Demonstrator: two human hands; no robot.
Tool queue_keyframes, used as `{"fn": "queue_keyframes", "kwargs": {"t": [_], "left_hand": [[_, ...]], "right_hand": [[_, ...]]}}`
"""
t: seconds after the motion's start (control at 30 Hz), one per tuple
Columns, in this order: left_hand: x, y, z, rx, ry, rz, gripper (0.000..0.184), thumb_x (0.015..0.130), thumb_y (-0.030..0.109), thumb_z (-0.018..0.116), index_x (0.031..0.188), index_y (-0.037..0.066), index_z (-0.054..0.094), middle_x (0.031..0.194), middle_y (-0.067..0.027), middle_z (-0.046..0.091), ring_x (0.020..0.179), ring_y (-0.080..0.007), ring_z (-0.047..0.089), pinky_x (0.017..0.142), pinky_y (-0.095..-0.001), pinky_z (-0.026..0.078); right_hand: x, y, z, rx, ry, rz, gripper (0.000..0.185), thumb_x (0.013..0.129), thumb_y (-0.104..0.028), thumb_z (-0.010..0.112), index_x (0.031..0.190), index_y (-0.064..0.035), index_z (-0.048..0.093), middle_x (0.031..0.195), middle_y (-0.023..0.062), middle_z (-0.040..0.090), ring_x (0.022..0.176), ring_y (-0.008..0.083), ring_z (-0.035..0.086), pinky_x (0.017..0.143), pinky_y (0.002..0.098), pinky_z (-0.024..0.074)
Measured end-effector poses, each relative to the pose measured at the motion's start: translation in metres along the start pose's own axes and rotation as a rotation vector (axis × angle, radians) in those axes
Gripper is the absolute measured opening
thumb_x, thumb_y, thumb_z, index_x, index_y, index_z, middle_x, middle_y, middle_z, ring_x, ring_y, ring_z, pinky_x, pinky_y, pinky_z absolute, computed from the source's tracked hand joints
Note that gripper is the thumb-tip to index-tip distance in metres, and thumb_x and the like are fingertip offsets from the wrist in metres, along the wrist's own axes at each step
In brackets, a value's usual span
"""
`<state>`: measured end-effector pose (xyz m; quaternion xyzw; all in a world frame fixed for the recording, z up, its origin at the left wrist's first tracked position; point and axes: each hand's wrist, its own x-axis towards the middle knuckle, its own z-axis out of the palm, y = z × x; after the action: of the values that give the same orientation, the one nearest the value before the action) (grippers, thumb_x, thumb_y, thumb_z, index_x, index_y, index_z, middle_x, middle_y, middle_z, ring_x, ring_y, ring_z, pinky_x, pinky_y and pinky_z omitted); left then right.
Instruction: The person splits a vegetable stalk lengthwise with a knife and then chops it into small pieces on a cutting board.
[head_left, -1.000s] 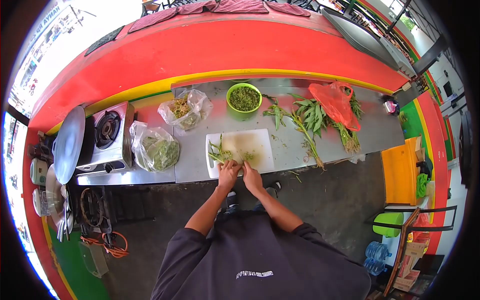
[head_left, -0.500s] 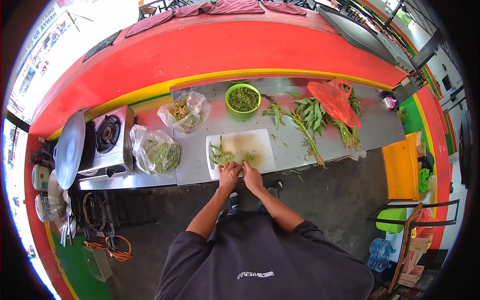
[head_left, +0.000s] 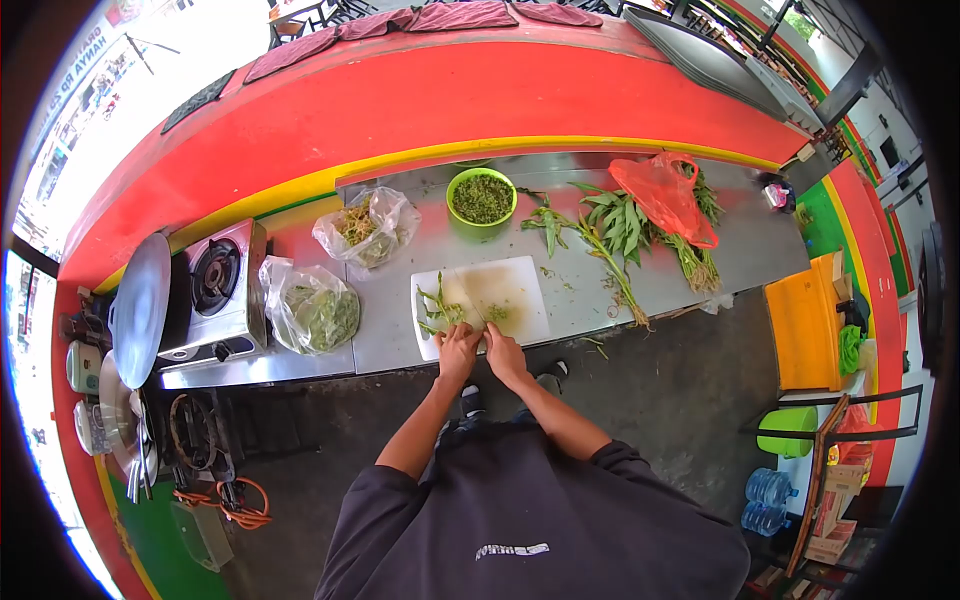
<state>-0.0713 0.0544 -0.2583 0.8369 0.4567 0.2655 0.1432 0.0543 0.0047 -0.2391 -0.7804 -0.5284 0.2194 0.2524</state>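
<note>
A white cutting board (head_left: 518, 281) lies at the near edge of the metal counter. Over its front edge, my left hand (head_left: 459, 345) is closed, fingers pressed down on leafy green stalks (head_left: 436, 308) that stick out to its left. Close beside it, my right hand (head_left: 505, 353) is closed around what looks like a knife (head_left: 480, 313); only a thin line of blade shows, and the handle is hidden in the palm. Small chopped green bits (head_left: 497, 312) lie on the board just beyond the right hand. Further back stands a green bowl (head_left: 481, 229) of chopped greens.
Two clear plastic bags, one with leaves (head_left: 318, 312) and one with yellowish trimmings (head_left: 366, 232), sit left of the board. A gas stove (head_left: 224, 283) is further left. On the right lie long leafy stems (head_left: 610, 262) and a red plastic bag (head_left: 659, 196).
The camera view has shifted slightly. Both hands stay over the board's front edge, and the stalks left of my left hand lie a little differently.
</note>
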Motion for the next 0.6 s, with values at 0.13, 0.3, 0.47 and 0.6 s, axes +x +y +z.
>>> {"fn": "queue_keyframes", "kwargs": {"t": [0.13, 0.3, 0.47, 0.6], "left_hand": [[0.003, -0.002, 0.003, 0.018, -0.043, -0.024, 0.014, 0.088, 0.019, 0.071, 0.1, 0.02, 0.078, 0.093, 0.0028, 0.067, 0.097, -0.0191, 0.062, 0.088, -0.0476, 0.036], [0.002, 0.0, 0.0, -0.021, -0.025, -0.02, 0.014, 0.088, 0.019, 0.071, 0.1, 0.02, 0.079, 0.092, 0.003, 0.067, 0.098, -0.0189, 0.062, 0.088, -0.0467, 0.036], [0.0, 0.0, -0.006, -0.007, -0.06, -0.012, 0.013, 0.089, 0.02, 0.07, 0.099, 0.021, 0.079, 0.092, 0.0033, 0.066, 0.098, -0.0199, 0.062, 0.09, -0.0481, 0.036], [0.003, -0.001, -0.003, 0.006, -0.041, -0.036, 0.014, 0.088, 0.018, 0.072, 0.1, 0.02, 0.079, 0.093, 0.0036, 0.067, 0.096, -0.0196, 0.062, 0.086, -0.0474, 0.035]], "right_hand": [[-0.009, 0.0, -0.009, 0.006, -0.046, 0.022, 0.033, 0.105, -0.029, 0.049, 0.132, -0.0106, 0.058, 0.082, 0.0276, 0.07, 0.077, 0.0497, 0.068, 0.067, 0.0605, 0.0535], [-0.027, 0.006, -0.003, -0.045, -0.076, 0.051, 0.037, 0.106, -0.031, 0.047, 0.136, -0.0111, 0.055, 0.084, 0.0273, 0.07, 0.077, 0.049, 0.069, 0.069, 0.0593, 0.0545], [0.0, 0.007, 0.009, -0.008, -0.024, -0.013, 0.037, 0.106, -0.031, 0.047, 0.136, -0.011, 0.055, 0.082, 0.0262, 0.07, 0.078, 0.0483, 0.069, 0.067, 0.059, 0.0539], [-0.007, -0.009, -0.008, -0.007, -0.026, 0.026, 0.033, 0.106, -0.032, 0.048, 0.131, -0.0126, 0.058, 0.082, 0.0267, 0.07, 0.076, 0.0506, 0.068, 0.068, 0.0608, 0.0536]]}}
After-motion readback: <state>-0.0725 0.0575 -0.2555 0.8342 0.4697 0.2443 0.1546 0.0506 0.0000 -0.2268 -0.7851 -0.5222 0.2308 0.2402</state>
